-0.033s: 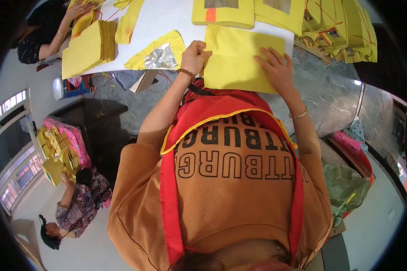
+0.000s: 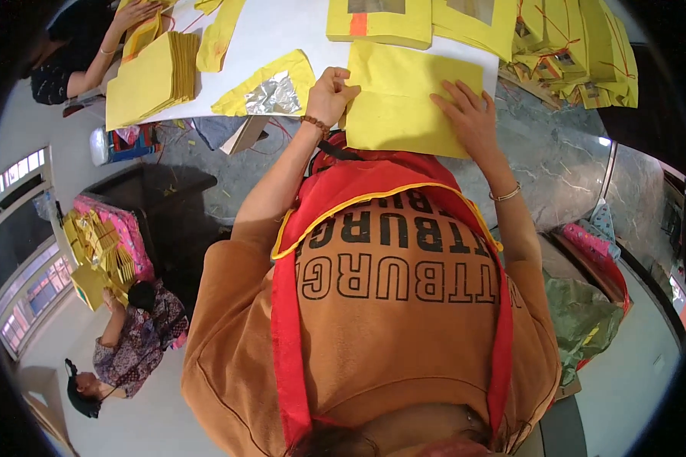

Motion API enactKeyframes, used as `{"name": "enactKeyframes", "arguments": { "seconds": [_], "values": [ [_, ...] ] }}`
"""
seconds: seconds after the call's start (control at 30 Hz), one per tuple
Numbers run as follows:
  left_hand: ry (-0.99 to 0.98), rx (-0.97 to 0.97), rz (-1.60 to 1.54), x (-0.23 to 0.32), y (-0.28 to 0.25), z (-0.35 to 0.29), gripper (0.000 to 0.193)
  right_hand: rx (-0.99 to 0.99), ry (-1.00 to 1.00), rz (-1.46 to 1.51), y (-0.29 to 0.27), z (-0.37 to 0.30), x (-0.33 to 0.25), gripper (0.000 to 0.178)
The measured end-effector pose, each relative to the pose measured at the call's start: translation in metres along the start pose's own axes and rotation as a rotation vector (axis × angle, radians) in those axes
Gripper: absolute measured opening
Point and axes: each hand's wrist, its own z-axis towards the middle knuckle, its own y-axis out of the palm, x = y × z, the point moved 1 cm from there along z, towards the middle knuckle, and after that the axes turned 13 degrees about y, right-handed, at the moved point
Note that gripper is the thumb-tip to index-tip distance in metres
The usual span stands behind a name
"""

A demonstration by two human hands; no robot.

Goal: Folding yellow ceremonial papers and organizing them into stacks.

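Two hands worked at the near edge of the counter (image 2: 282, 30), both laid on one large yellow sheet (image 2: 411, 103) that overhung that edge a little toward the person. The left hand (image 2: 329, 93) was curled, fingers bent in against the sheet's left edge as if pinching or creasing it, though I could not tell whether it truly gripped the paper. The right hand (image 2: 471, 116) lay flat and spread on the sheet's right part, pressing it down. The sheet looked smooth, with no finished fold visible — by my judgement the work on this piece was at an early stage.

Just left of the left hand, near the same edge, lay a yellow piece with a silver foil patch (image 2: 270, 91). Farther left along the counter sat a thick stack of yellow sheets (image 2: 151, 80), a good part of the supply apparently not yet handled. At the far edge lay flat yellow packets (image 2: 381, 19), and at the far right corner a heap of tied yellow bundles (image 2: 579, 53) — seemingly finished goods.

At the far left corner another person's hand (image 2: 133, 14) rested on yellow paper. Down on the floor, a seated person (image 2: 129, 343) handled more yellow bundles.
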Motion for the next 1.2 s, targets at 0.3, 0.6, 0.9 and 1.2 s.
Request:
{"name": "enactKeyframes", "arguments": {
  "seconds": [0.3,0.6,0.9,1.2],
  "values": [
    [0.164,0.02,0.142,0.031,-0.002,-0.022,0.055,-0.043,0.012,0.01,0.0,-0.001,0.0,0.041],
    [0.08,0.032,0.186,0.01,-0.005,-0.02,0.047,-0.058,0.017,-0.012,-0.003,0.0,0.0,0.04],
    [0.182,-0.036,0.289,0.016,-0.006,-0.012,0.032,-0.041,0.028,0.044,0.001,-0.001,0.0,0.043],
    [0.067,-0.053,0.038,0.017,-0.008,-0.007,0.021,-0.019,0.017,0.039,0.003,-0.001,0.001,0.044]
  ]
}}
